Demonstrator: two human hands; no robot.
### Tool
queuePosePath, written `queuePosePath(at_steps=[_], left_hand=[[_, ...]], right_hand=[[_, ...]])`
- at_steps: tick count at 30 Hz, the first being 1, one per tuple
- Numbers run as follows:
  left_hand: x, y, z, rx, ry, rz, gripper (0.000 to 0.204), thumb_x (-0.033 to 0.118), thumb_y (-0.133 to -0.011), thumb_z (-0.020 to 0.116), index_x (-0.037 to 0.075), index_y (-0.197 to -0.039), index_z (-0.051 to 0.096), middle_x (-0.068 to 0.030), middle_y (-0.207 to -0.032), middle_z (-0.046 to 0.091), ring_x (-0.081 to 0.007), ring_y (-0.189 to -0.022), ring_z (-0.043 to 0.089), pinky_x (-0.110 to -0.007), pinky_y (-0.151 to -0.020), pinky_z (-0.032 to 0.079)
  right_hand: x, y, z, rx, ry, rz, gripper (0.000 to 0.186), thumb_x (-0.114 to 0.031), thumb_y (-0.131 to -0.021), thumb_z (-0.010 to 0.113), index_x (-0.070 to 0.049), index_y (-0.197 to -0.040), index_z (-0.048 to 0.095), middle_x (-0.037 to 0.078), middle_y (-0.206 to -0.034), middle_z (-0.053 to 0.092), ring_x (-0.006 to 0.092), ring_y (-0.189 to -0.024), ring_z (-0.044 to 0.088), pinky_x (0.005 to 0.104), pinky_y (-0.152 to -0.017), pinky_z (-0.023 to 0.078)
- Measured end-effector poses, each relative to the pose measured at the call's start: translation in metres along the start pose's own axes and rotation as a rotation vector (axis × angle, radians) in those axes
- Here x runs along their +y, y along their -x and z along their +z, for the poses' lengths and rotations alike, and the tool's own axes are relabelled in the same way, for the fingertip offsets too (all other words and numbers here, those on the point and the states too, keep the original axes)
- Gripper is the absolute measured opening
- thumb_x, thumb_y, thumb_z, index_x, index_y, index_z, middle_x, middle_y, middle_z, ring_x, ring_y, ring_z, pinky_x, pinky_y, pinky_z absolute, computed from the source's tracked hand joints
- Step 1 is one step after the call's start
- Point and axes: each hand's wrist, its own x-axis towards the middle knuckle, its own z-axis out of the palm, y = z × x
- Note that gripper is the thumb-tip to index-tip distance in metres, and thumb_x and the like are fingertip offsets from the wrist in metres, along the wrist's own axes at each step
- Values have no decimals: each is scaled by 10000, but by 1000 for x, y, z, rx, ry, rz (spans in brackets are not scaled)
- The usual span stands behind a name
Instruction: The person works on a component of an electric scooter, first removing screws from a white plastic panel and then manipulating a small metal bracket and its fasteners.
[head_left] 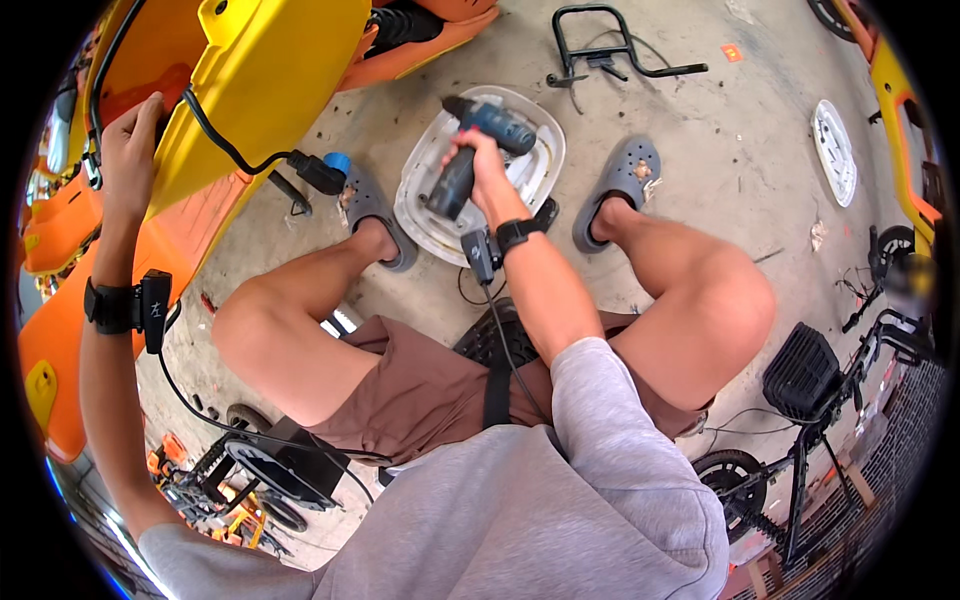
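Note:
My right hand [480, 165] is wrapped round the grip of a blue and black cordless drill [500, 128]. The drill's nose points left, above a white oval tray [553, 165] on the floor between my feet. My left hand [130, 150] is raised at the far left and closed beside the edge of a large yellow panel [275, 90]. Its fingertips are partly hidden, and I cannot make out what they grip. Near it, a black cable [225, 145] runs along the panel to a plug-like black end with a blue cap [338, 160].
Orange bodywork [60, 330] stands close on my left. A black tubular rack [625, 50] lies on the concrete ahead. To the right are a white oval cover [833, 152] and a black bike frame with a basket [802, 370]. Wired straps circle both my wrists.

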Motion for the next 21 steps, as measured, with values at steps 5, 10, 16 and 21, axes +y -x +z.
queuePosePath(at_steps=[5, 10, 16, 21], left_hand=[[0, -3, 3, 26, 15, 81, 421, 339, -969, 520, -30, -767, 528, 15, -635, 396, -70, -612, 331, -271, -561, 291], [-4, -9, 8, 33, -22, 84, 418, 337, -962, 524, -49, -801, 526, -43, -618, 399, -109, -607, 359, -297, -565, 326], [8, 15, 1, 128, -128, 171, 399, 292, -915, 514, -76, -766, 545, -166, -610, 490, -191, -540, 467, -349, -555, 396], [36, 45, -15, 501, -91, 179, 303, 221, -856, 541, -20, -693, 629, -212, -586, 560, -303, -522, 594, -394, -506, 439]], right_hand=[[19, 30, -15, 446, 1176, -211, 324, -236, -775, 599, 10, -985, 615, 181, -882, 692, 308, -719, 682, 405, -710, 526], [32, 65, -18, 473, 1514, -427, 348, -201, -741, 666, -13, -1023, 588, 240, -910, 668, 431, -903, 630, 483, -805, 481], [40, 79, -37, 625, 1600, -371, 436, -169, -697, 695, -74, -1101, 563, 202, -998, 665, 387, -960, 630, 474, -864, 470], [39, 54, -99, 760, 1469, -524, 601, -233, -635, 801, -22, -1169, 624, 191, -1049, 682, 343, -981, 647, 408, -899, 471]])
